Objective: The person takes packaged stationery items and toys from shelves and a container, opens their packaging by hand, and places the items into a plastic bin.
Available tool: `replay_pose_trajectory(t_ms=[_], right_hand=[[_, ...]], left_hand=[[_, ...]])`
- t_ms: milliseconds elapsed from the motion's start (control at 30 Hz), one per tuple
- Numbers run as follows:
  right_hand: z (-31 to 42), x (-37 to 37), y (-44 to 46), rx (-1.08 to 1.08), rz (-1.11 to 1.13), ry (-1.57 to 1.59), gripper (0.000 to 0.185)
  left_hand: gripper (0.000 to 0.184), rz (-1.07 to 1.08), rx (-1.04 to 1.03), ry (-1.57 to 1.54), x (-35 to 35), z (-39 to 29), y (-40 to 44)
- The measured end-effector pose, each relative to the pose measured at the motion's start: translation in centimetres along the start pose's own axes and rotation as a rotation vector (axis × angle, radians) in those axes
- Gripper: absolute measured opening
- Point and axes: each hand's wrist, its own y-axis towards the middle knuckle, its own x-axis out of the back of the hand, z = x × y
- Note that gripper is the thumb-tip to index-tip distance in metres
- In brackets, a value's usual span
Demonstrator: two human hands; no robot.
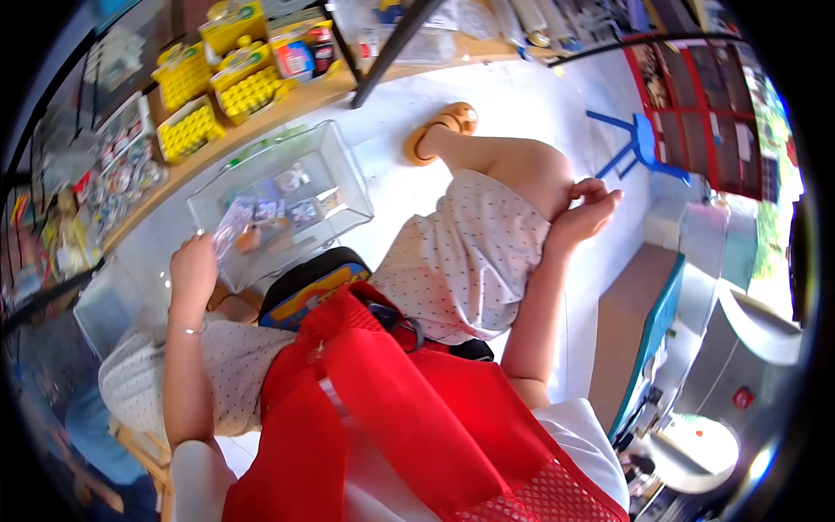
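My left hand [193,263] is closed in a pinch on the edge of a clear plastic packet [230,228] with a pinkish sheen. The packet hangs over the near left part of a clear plastic bin [352,187] on the floor. Small printed packets [303,211] and an orange-brown item [249,239] lie inside the bin. My right hand [588,214] is beside my knee, palm turned up, with loosely curled fingers and nothing visible in them.
A wooden shelf [300,85] carries yellow boxes [187,130] and many small packaged goods. A black bag with a yellow-and-blue front [313,291] sits between my legs. To the right stand a blue stool [644,143], a red rack [696,113] and a teal-edged box [639,322].
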Motion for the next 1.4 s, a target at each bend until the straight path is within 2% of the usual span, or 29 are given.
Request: replay_pose_trajectory(t_ms=[133, 433, 533, 633, 733, 767, 800, 867, 900, 1000, 1100, 1233, 1400], right_hand=[[-0.2, 0.7, -0.2, -0.015, -0.056, 0.034, 0.060], [-0.3, 1.1, -0.2, 0.021, 0.032, -0.029, 0.061], [-0.3, 1.7, -0.5, 0.087, 0.134, -0.025, 0.059], [0.5, 1.7, -1.9, 0.056, 0.202, -0.057, 0.049], [2.1, 2.0, -2.9, 0.495, 0.362, -0.427, 0.032], [2.4, 2.5, -3.9, 0.380, 0.416, -0.432, 0.021], [1.4, 2.6, -5.4, 0.412, 0.430, -0.375, 0.017], [-0.8, 2.5, -8.9, 0.523, 0.567, -0.572, 0.007], [-1.9, 2.5, -11.3, 0.440, 0.662, -0.668, 0.010], [-7.0, 1.4, -14.3, 0.500, 0.863, -0.672, 0.017], [-11.8, 0.5, -15.0, 0.475, 0.946, -0.698, 0.017], [-12.4, 0.2, -14.2, 0.392, 0.828, -0.713, 0.017], [-12.4, 0.1, -14.7, 0.387, 0.906, -0.660, 0.017]], left_hand=[[0.011, 0.023, -0.024, 0.039, -0.3, -0.1, 0.3], [0.012, 0.036, -0.033, 0.057, -1.1, -0.2, 0.5], [0.012, 0.029, -0.054, 0.080, -0.8, -0.2, 0.9], [0.011, -0.005, -0.106, 0.103, -0.4, 0.0, 0.5], [0.011, -0.070, -0.144, 0.112, 1.2, -0.4, 1.5], [0.011, -0.081, -0.152, 0.111, 1.6, -0.7, 1.2], [0.012, -0.085, -0.154, 0.092, 1.9, -0.8, 0.9], [0.013, -0.088, -0.162, 0.060, 2.2, -0.9, 0.5], [0.013, -0.057, -0.156, 0.065, 2.1, -0.9, 0.3], [0.014, 0.020, -0.130, 0.057, 1.5, -0.9, -0.2], [0.014, 0.014, -0.079, 0.012, 1.2, -0.9, -0.8], [0.014, 0.076, 0.015, -0.022, -0.3, -0.5, -2.1], [0.015, 0.146, 0.043, -0.047, -1.9, -0.1, -3.0]])
